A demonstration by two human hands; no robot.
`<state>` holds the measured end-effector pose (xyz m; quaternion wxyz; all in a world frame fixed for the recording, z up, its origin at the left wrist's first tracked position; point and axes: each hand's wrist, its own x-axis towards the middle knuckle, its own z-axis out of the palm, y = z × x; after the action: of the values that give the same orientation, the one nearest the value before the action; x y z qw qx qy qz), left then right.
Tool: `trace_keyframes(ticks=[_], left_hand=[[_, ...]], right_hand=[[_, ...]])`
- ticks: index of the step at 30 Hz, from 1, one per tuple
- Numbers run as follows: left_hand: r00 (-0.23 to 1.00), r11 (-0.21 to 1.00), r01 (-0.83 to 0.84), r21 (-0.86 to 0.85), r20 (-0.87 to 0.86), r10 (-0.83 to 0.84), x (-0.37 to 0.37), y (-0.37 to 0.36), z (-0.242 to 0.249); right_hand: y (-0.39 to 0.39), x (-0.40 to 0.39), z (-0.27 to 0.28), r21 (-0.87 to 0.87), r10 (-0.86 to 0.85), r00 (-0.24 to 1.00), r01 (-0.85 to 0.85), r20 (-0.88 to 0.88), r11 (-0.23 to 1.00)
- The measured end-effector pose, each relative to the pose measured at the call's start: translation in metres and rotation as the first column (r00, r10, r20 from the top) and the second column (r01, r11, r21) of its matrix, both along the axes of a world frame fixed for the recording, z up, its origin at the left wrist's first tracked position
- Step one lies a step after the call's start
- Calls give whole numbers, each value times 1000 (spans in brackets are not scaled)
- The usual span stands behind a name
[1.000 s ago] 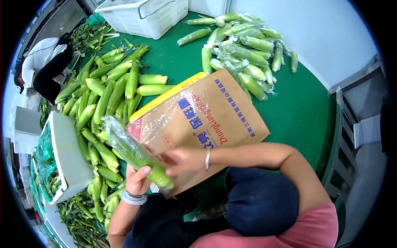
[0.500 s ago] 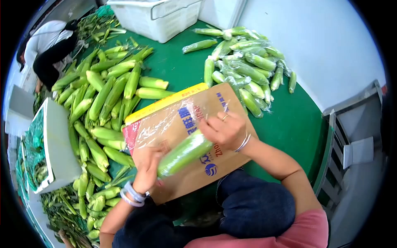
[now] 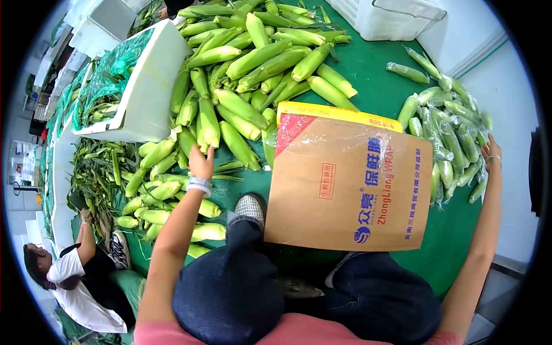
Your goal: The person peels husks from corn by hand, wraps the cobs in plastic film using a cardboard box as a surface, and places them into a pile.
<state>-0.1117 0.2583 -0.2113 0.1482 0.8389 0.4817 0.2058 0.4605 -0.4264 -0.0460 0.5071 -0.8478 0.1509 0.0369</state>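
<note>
My left hand (image 3: 201, 163) reaches to the pile of husked-green corn (image 3: 244, 106), its fingers apart at the lower tip of one ear (image 3: 209, 123); a firm hold does not show. At the far right, my right hand (image 3: 492, 152) is beside the heap of film-wrapped corn (image 3: 454, 129), fingers stretched out and holding nothing visible. Between my arms, a brown cardboard cling wrap box (image 3: 351, 184) lies over my legs. A strip of clear film (image 3: 328, 129) clings along its yellow-edged top.
A white foam box (image 3: 155, 86) with green netting stands left of the corn. A white plastic crate (image 3: 388, 20) is at the back. At lower left, another person (image 3: 86, 282) sits by loose husks (image 3: 95, 172). A white wall (image 3: 512, 103) borders the right.
The wrapped ear has left my hands. My left hand has moved left to the unwrapped corn, my right hand out to the wrapped heap. The view has turned left and the box is bare.
</note>
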Motion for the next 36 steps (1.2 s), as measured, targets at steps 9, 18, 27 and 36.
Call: trace_keyframes(ticks=[9,18,27,36], left_hand=[[886,196,180,-964,245,392,73,110,-26],[552,323,834,-447,666,-502,153,-95,174],[329,380,916,-128,-299,-896,203,-174,167],[359,380,841,386,128,-925,187,-177,151]], right_hand=[[207,-269,-8,-620,689,724,-556,-34,554],[259,-287,3,-434,634,543,-835,-551,338],[143,-258,-9,863,673,737,-380,64,334],[331,-282,-36,-525,840,237,-689,488,500]])
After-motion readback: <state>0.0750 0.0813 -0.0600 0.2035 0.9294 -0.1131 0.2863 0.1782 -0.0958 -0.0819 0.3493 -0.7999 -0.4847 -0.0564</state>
